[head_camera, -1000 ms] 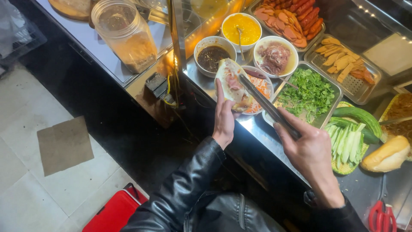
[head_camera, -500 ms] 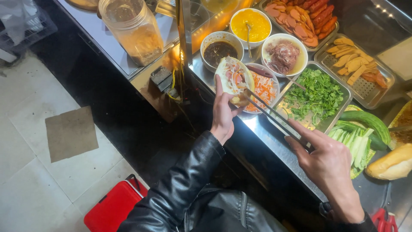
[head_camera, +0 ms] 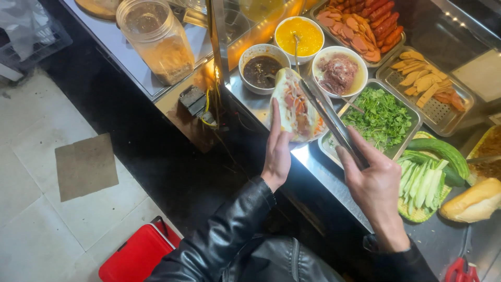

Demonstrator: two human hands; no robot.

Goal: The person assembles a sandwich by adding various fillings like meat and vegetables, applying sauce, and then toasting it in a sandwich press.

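My left hand [head_camera: 276, 151] holds a split bread roll [head_camera: 293, 106] from below, its open side up and filled with meat and shredded vegetables. Metal tongs [head_camera: 330, 119] are gripped in my right hand [head_camera: 376, 184], with their tips reaching into the roll's filling. Both hands hover above the steel counter [head_camera: 313, 156]. Just behind the roll stand a bowl of dark sauce [head_camera: 261, 69] and a bowl of minced pinkish meat [head_camera: 338, 72]. A steel tray of green herbs [head_camera: 383, 117] lies under the tongs' handle end.
A bowl of yellow sauce [head_camera: 299, 35], trays of sausages [head_camera: 365, 23] and sliced yellow pieces [head_camera: 425, 83], cucumbers [head_camera: 436, 156], a bread loaf [head_camera: 472, 201] and a big glass jar [head_camera: 156, 42] stand about. A red case [head_camera: 138, 253] sits on the tiled floor.
The tongs' tips have stayed in the roll while both hands shifted slightly; the view has moved a little closer over the counter.
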